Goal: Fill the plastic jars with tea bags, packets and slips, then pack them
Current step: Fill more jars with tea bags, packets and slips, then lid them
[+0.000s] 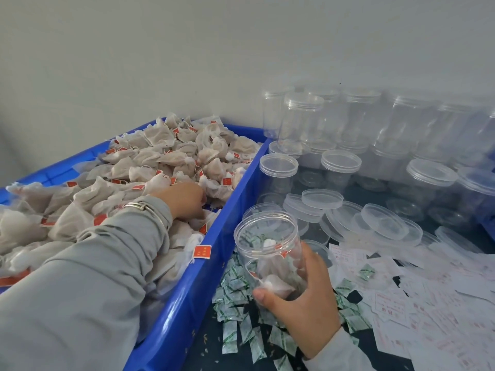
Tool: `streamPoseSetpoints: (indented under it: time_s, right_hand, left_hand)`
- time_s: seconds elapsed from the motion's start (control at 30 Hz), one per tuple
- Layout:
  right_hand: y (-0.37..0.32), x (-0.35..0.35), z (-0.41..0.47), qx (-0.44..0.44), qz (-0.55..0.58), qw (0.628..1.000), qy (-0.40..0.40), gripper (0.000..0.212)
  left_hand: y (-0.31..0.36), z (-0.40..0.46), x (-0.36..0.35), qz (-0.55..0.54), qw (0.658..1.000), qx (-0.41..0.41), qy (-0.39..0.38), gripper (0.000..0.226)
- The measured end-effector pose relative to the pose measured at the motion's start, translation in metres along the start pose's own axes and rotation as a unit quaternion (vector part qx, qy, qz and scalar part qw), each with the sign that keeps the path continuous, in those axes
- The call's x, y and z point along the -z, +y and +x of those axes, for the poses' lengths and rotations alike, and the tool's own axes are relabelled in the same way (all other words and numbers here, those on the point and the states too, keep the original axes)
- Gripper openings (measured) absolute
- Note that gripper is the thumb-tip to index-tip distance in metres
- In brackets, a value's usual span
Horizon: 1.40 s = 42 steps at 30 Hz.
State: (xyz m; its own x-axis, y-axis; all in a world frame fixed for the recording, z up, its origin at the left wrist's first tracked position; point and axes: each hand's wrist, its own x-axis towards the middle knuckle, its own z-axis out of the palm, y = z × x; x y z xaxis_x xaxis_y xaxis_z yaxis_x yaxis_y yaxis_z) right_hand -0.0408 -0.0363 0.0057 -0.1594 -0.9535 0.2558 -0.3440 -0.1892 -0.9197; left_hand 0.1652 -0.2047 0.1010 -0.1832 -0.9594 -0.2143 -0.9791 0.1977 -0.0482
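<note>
My right hand (302, 295) grips an open clear plastic jar (267, 242), tilted toward the blue crate (203, 269). Inside the jar lie a few tea bags and a green-printed packet. My left hand (184, 199) reaches into the crate and rests among the heaped tea bags (166, 156) with red tags; its fingers are curled into the pile, and I cannot tell whether they hold one. Green-and-white packets (241, 317) lie scattered on the dark table below the jar. White slips with red print (417, 303) spread out to the right.
Several empty clear jars (348, 121) stand stacked at the back right against the wall. Loose clear lids (375, 220) lie in a pile between the jars and the slips. The crate's blue wall separates the tea bags from the table.
</note>
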Motion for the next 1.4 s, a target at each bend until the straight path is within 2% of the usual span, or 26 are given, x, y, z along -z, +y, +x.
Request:
streamPoseSetpoints:
  time_s: [0.3, 0.4, 0.53, 0.63, 0.77, 0.87, 0.93, 1.0, 1.03, 1.13, 1.23, 1.27, 1.33, 1.4]
  right_hand:
    - [-0.005, -0.003, -0.002, 0.001, 0.004, 0.999, -0.038, 0.107]
    - [-0.004, -0.003, -0.003, 0.007, -0.006, 0.999, -0.034, 0.107]
    - [-0.003, -0.003, -0.002, 0.011, -0.010, 1.000, -0.019, 0.109]
    - [-0.003, -0.003, -0.002, 0.009, 0.002, 1.000, -0.019, 0.110]
    - [-0.003, -0.005, -0.002, -0.001, 0.016, 1.000, -0.023, 0.111]
    - [-0.002, -0.005, -0.002, -0.005, 0.014, 1.000, -0.025, 0.111]
    - [0.000, -0.005, -0.003, -0.001, 0.014, 1.000, -0.028, 0.109]
    - [0.000, -0.005, -0.003, -0.002, 0.018, 0.999, -0.028, 0.110]
    - [0.000, -0.006, -0.002, -0.002, 0.018, 0.999, -0.026, 0.110]
    - [-0.001, -0.006, -0.002, -0.005, 0.017, 1.000, -0.022, 0.109]
    - [-0.001, -0.006, -0.002, -0.006, 0.004, 1.000, -0.021, 0.110]
    - [0.000, -0.006, -0.001, -0.006, 0.000, 1.000, -0.019, 0.109]
    - [0.000, -0.006, -0.002, -0.005, 0.001, 1.000, -0.017, 0.108]
    - [0.000, -0.006, -0.002, -0.004, 0.001, 1.000, -0.016, 0.108]
  left_hand:
    - [0.001, -0.016, 0.023, 0.021, 0.999, 0.033, -0.033, 0.042]
    - [-0.006, -0.016, 0.026, 0.028, 0.997, 0.067, 0.011, 0.039]
    - [-0.018, -0.011, 0.027, -0.018, 0.994, 0.087, 0.057, 0.027]
    - [-0.020, -0.006, 0.030, -0.065, 0.987, 0.102, 0.110, 0.005]
    - [-0.020, 0.002, 0.033, -0.063, 0.982, 0.115, 0.140, 0.028]
    - [-0.020, 0.001, 0.033, -0.080, 0.978, 0.092, 0.167, 0.022]
    - [-0.017, -0.002, 0.035, -0.135, 0.969, 0.077, 0.190, 0.022]
    - [-0.011, -0.007, 0.040, -0.233, 0.944, 0.062, 0.227, 0.018]
    - [-0.007, -0.010, 0.043, -0.299, 0.918, 0.052, 0.257, 0.015]
    - [0.006, -0.023, 0.054, -0.502, 0.807, 0.007, 0.311, 0.018]
    - [0.023, -0.041, 0.059, -0.688, 0.687, -0.080, 0.219, 0.031]
    - [0.029, -0.045, 0.059, -0.716, 0.664, -0.112, 0.181, 0.033]
    - [0.040, -0.050, 0.054, -0.717, 0.668, -0.149, 0.128, 0.034]
    - [0.049, -0.053, 0.048, -0.693, 0.699, -0.157, 0.083, 0.033]
